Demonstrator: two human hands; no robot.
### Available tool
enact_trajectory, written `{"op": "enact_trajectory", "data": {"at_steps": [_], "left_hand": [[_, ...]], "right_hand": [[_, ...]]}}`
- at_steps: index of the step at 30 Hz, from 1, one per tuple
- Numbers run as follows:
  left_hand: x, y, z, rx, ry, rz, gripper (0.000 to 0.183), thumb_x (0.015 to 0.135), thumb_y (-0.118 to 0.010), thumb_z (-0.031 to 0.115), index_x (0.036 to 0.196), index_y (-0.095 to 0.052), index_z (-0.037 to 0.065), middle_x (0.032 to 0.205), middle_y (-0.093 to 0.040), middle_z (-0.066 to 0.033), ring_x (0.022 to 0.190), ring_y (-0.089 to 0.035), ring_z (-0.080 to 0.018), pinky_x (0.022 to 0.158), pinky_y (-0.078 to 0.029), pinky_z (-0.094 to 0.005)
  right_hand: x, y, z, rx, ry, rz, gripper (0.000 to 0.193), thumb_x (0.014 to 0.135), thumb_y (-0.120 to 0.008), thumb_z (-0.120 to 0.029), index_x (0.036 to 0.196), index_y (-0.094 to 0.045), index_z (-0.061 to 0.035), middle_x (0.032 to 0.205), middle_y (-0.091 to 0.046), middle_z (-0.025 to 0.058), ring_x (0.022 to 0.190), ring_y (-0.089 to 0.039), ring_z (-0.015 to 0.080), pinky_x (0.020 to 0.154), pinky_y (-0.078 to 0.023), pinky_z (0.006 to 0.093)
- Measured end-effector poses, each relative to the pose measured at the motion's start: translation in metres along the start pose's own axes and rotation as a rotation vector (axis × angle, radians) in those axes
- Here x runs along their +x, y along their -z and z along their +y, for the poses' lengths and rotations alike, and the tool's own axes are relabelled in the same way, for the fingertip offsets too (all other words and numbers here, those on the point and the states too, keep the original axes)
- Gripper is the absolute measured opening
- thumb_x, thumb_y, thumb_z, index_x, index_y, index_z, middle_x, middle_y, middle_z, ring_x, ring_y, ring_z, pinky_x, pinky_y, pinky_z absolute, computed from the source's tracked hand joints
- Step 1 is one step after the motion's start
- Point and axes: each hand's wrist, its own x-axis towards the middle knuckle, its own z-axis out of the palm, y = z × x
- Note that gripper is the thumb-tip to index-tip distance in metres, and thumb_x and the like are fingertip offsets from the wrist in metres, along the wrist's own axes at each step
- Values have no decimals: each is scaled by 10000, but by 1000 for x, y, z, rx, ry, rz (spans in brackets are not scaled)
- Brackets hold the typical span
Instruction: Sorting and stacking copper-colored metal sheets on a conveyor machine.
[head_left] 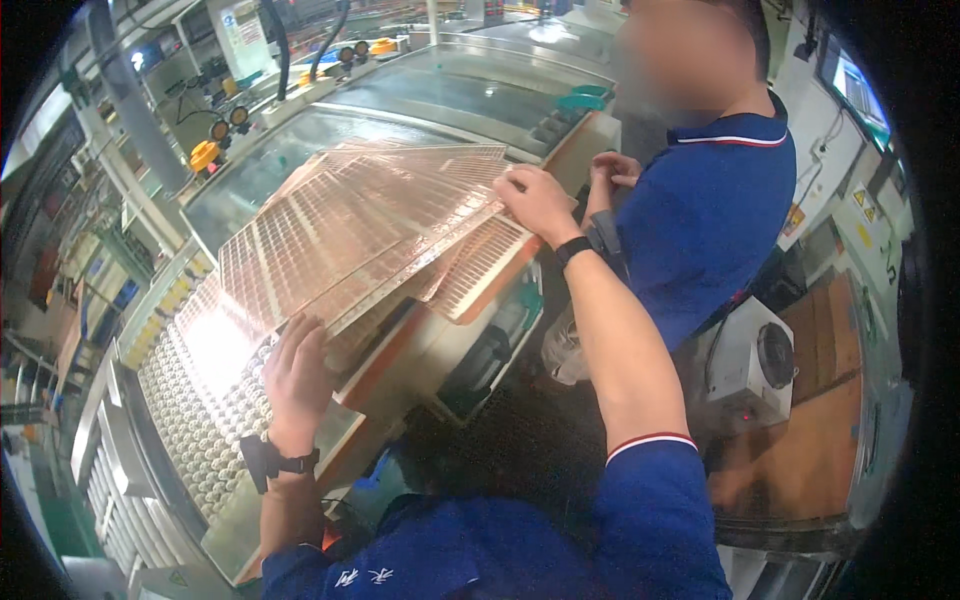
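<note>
A large copper-coloured circuit panel (pixel 325 235) with a grid pattern is held tilted between my hands. My left hand (pixel 297 370) grips its near left corner, fingers bent over the edge. At the far right corner, my right hand (pixel 537 203) pinches the rim between thumb and fingers. More copper sheets fan out behind and under it, and one panel (pixel 480 262) shows below the right side. Where these sheets rest is partly hidden. Bright glare washes out the left end by the rollers.
A roller conveyor (pixel 185 415) runs at the left beneath the sheets. Behind stands a machine with a glass cover (pixel 430 95). A co-worker in a blue shirt (pixel 705 210) stands close on the right. A white box with a fan (pixel 750 360) sits low at the right.
</note>
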Motion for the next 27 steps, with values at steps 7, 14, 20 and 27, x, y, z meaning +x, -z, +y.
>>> {"op": "enact_trajectory", "data": {"at_steps": [7, 14, 20, 27], "left_hand": [[-12, 2, 0, -68, -14, -35, 270, 744, -678, -23, 1013, -663, 5, 1079, -714, -176, 1043, -691, -405, 860, -579, -461], [-14, 12, 0, -186, 112, -81, 435, 719, -787, 98, 1127, -666, 8, 1205, -656, -210, 1154, -607, -451, 958, -513, -516], [-26, 25, -15, -123, 285, 23, 439, 798, -721, 12, 1226, -628, -15, 1296, -621, -234, 1250, -569, -431, 1056, -451, -484], [-72, 42, -90, -191, 931, 329, 355, 971, -639, 121, 1293, -579, -17, 1199, -622, -137, 1118, -623, -239, 1031, -450, -379]], "right_hand": [[-1, 4, 1, -40, 99, 34, 361, 920, -631, -304, 1026, -697, 35, 1154, -679, 165, 1035, -656, 378, 896, -511, 408], [-3, 9, -22, 59, 82, 2, 308, 891, -602, -283, 975, -721, -11, 990, -689, 158, 937, -664, 385, 830, -516, 419], [-1, 4, -16, 55, 79, -24, 350, 896, -623, -304, 1008, -716, 14, 1070, -690, 186, 986, -664, 390, 869, -515, 413], [0, 1, -13, 24, 61, -12, 379, 882, -646, -311, 1031, -712, 31, 1115, -688, 215, 1018, -659, 404, 892, -513, 417]]}}
